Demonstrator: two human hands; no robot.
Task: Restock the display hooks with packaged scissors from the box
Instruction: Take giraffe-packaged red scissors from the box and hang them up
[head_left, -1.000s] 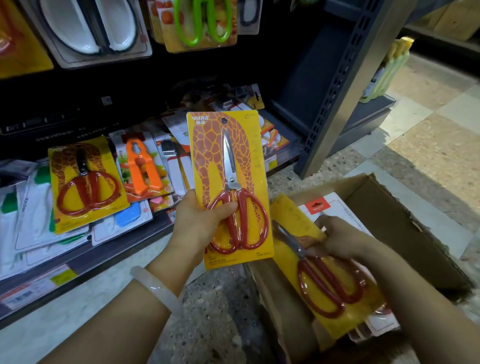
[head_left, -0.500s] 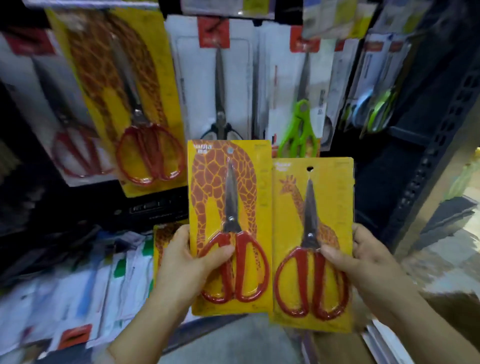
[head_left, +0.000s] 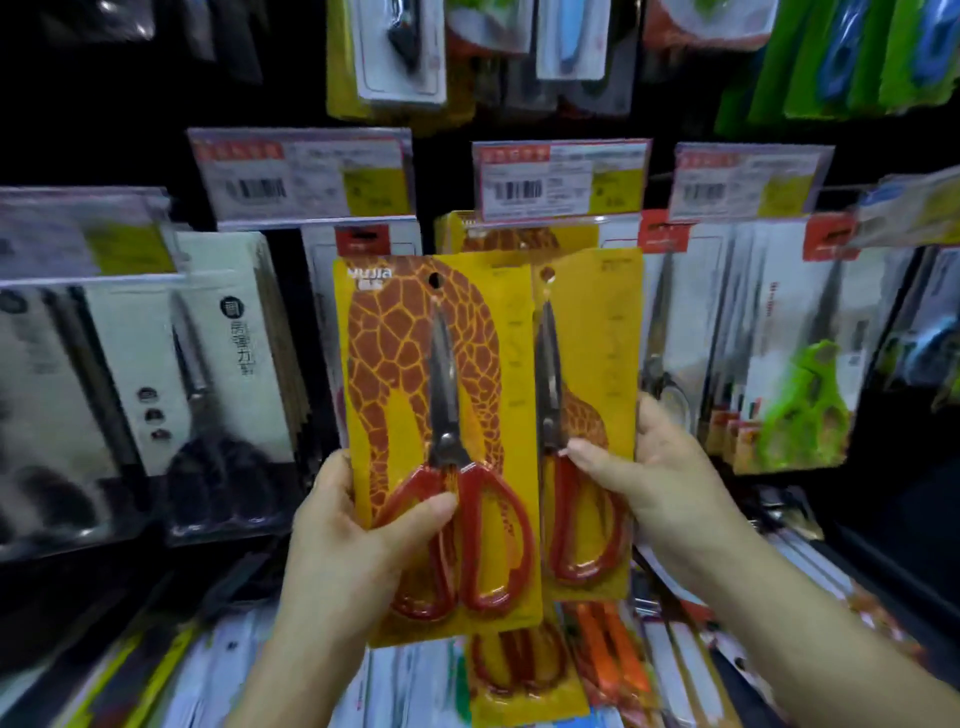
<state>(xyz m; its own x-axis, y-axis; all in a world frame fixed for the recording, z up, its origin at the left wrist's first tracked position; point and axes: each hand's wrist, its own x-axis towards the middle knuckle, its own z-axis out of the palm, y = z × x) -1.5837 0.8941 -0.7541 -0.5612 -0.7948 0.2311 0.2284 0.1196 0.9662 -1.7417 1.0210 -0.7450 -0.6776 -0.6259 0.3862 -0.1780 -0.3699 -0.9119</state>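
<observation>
Two yellow giraffe-print scissor packs are held upright, side by side, in front of a store's hanging display. To the far left of the packs, white-carded black-handled scissors (head_left: 223, 374) hang in a row under a blurred price tag (head_left: 301, 174). The left hand (head_left: 353, 540) grips the left scissors pack (head_left: 436, 447) by its lower left edge, thumb pressed across the red handles and the other fingers wrapped behind the card. The pack's hang hole sits near its top edge, just below the middle price tag (head_left: 561, 179). Its right edge overlaps the right scissors pack (head_left: 587, 415), which the right hand (head_left: 660, 478) clasps from the right side, thumb laid on the front near the blade pivot and fingers behind. Directly behind both packs, a matching giraffe card (head_left: 509, 236) hangs on the display beneath that middle tag. To the right of the held packs hang white cards with red headers, one carrying a green-handled tool (head_left: 805, 400). Below the held packs, more packaged goods lie on a lower shelf (head_left: 613, 670), too blurred to identify fully.
</observation>
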